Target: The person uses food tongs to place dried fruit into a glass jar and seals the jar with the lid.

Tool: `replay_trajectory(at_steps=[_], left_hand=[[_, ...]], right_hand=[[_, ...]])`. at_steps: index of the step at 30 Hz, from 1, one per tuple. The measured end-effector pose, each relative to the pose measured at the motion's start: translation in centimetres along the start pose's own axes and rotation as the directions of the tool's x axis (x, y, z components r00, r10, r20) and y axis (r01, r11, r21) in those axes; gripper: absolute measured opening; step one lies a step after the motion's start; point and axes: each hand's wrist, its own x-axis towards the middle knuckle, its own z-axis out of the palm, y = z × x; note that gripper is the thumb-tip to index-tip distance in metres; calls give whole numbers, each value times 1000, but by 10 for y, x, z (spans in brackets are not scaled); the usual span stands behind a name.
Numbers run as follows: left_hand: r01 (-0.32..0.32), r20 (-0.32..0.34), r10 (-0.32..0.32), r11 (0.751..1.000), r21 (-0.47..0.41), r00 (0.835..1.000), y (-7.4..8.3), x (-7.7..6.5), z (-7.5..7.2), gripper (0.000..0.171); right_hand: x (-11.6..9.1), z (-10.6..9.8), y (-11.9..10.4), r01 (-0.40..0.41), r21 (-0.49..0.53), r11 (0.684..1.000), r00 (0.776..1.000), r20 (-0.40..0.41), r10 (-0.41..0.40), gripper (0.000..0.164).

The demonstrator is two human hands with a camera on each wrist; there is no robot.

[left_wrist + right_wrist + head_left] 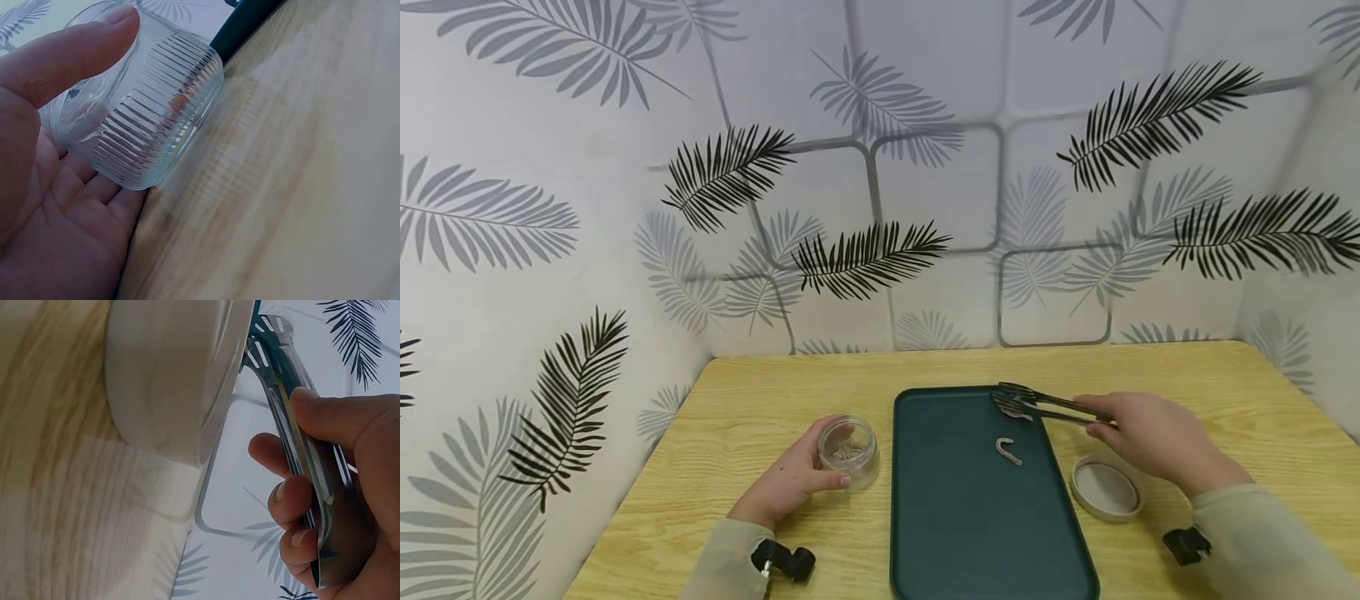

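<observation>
My left hand (790,479) holds a clear glass jar (859,477) upright on the table, thumb on the near side. Thin pale brownish bits lie in its bottom, and ribbed walls show in the left wrist view. My right hand (1153,437) grips metal tongs (334,519) with slotted heads, thumb on one arm and fingers curled round the other. Their heads reach over the far right corner of the dark green tray (977,533). A greyish worm-like piece (1019,416) shows partly hidden beneath them. A second, hook-shaped worm-like piece (1009,452) lies nearer on the tray.
A round whitish lid (1105,490) lies on the wooden table (790,383) right of the tray, below my right hand. The leaf-patterned wall (925,308) stands behind the table's far edge. The jar stands just left of the tray's rim.
</observation>
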Motion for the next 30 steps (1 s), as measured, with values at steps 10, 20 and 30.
replay_trajectory(at_steps=[10,20,30], left_hand=[[2,1,-2,1000,-22,1000,0,1,1,85],[5,6,-5,1000,-16,1000,1,1,2,85],[5,0,-5,1000,-14,1000,2,0,2,85]], right_hand=[[0,0,-1,18,-28,999,998,-55,-19,37],[-1,2,-3,38,-8,999,997,-73,-38,35],[-2,-2,-12,46,42,998,996,-73,-43,38]])
